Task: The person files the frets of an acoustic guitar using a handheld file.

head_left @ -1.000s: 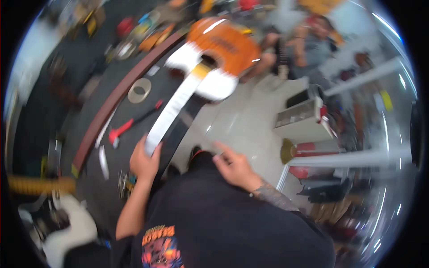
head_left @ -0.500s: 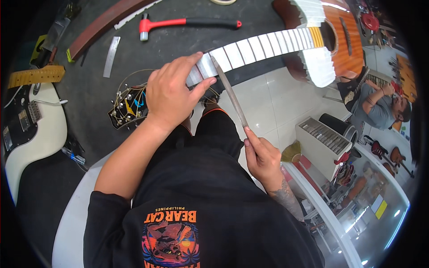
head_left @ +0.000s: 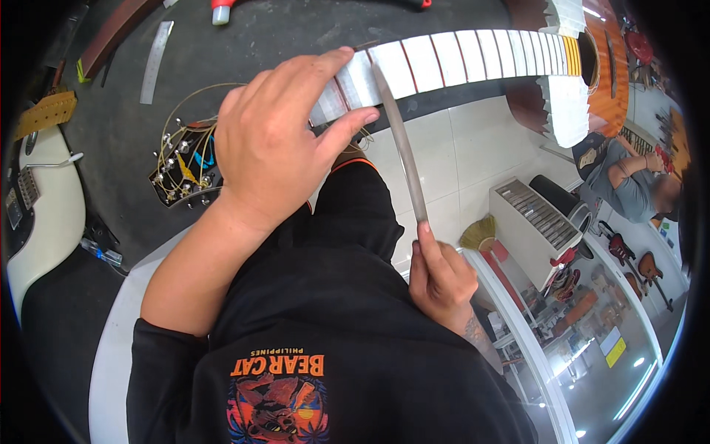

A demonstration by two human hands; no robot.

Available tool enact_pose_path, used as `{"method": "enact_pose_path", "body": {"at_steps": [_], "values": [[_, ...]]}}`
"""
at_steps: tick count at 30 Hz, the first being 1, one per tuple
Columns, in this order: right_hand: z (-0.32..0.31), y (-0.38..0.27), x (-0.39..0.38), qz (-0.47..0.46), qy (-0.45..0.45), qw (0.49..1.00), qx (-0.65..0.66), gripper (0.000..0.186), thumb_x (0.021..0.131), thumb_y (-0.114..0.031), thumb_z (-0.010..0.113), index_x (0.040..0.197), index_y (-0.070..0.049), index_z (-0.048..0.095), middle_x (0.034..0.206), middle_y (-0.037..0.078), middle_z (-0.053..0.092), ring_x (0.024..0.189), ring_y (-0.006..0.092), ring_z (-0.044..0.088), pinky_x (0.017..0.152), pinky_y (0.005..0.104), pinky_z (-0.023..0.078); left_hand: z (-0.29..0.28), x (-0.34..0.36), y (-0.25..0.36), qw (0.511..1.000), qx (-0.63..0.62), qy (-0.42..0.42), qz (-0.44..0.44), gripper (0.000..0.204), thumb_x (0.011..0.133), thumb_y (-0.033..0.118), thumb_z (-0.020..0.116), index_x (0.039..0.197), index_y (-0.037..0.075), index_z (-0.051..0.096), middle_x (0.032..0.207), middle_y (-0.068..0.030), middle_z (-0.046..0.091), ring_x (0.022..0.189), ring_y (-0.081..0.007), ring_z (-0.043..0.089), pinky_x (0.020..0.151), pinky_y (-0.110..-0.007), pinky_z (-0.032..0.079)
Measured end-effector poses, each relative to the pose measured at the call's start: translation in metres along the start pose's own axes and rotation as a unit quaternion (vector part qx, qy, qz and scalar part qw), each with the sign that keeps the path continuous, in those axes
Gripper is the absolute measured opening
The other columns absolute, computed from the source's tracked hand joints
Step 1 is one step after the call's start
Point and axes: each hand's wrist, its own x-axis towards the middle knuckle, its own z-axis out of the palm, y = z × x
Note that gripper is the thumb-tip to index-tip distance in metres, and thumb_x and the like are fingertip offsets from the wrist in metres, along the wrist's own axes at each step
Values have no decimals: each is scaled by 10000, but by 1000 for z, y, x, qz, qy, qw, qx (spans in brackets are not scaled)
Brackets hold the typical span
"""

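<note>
Hands: left hand (head_left: 275, 129) clasps the narrow end of a white-taped guitar neck (head_left: 452, 61), fingers reaching its far edge and thumb at its near edge; right hand (head_left: 444, 274) grips the near end of a long, slim grey metal file (head_left: 400, 140).
White guitar: a cream-white, curved electric guitar body (head_left: 59, 214) lies at the far left, partly cut off.
Ruler: a short silver metal ruler (head_left: 157, 63) rests on the dark grey bench top (head_left: 259, 44), well apart from the hands.
Headstock: a black headstock with silver tuning pegs (head_left: 185, 166) sits just left of the left hand, loose strings curling over it; the hand hides whether it joins the neck.
Mallet: a red-handled mallet with a pale grey head (head_left: 221, 13) shows at the top edge.
Neck: it stretches rightward from the left hand, dark lines between the white strips.
File: its far end lies over the neck, just right of the left fingers.
Acoustic body: the glossy orange-brown guitar body (head_left: 616, 92), bordered with white tape, is at upper right.
</note>
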Motion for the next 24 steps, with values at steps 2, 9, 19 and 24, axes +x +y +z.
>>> {"method": "enact_pose_path", "body": {"at_steps": [2, 9, 19, 24], "values": [[6, -1, 20, -11, 1, 1000, -10, 579, 831, 65, 748, 1384, -62, 635, 710, 57, 592, 543, 194, 594, 501, 349, 502, 0, -2, -1, 1000, 1, 1, -3, 508, 736, 310, 887, 1145, 56, 726, 1083, -92, 761, 922, -270, 727, 759, -356, 539], [13, -12, 69, -19, 10, 999, -40, 472, 846, 73, 735, 1304, -30, 691, 635, 84, 585, 507, 205, 561, 514, 311, 467, -1, -4, -6, 1000, -7, 10, -11, 500, 736, 324, 880, 1144, 77, 731, 1072, -72, 761, 911, -261, 720, 733, -352, 522], [17, -11, 81, -57, 3, 994, -89, 528, 850, 48, 752, 1360, -44, 648, 629, 52, 505, 496, 205, 513, 484, 373, 446, 2, -8, -6, 1000, -5, 3, -28, 490, 731, 323, 876, 1149, 114, 733, 1056, -53, 758, 906, -255, 709, 730, -346, 496], [17, -6, 58, -61, 16, 996, -70, 522, 843, 77, 742, 1348, -11, 646, 631, 71, 525, 504, 210, 542, 495, 359, 464, 0, -8, -6, 999, -8, 15, -31, 491, 726, 323, 872, 1155, 130, 732, 1049, -37, 748, 889, -247, 694, 716, -350, 483]]}}
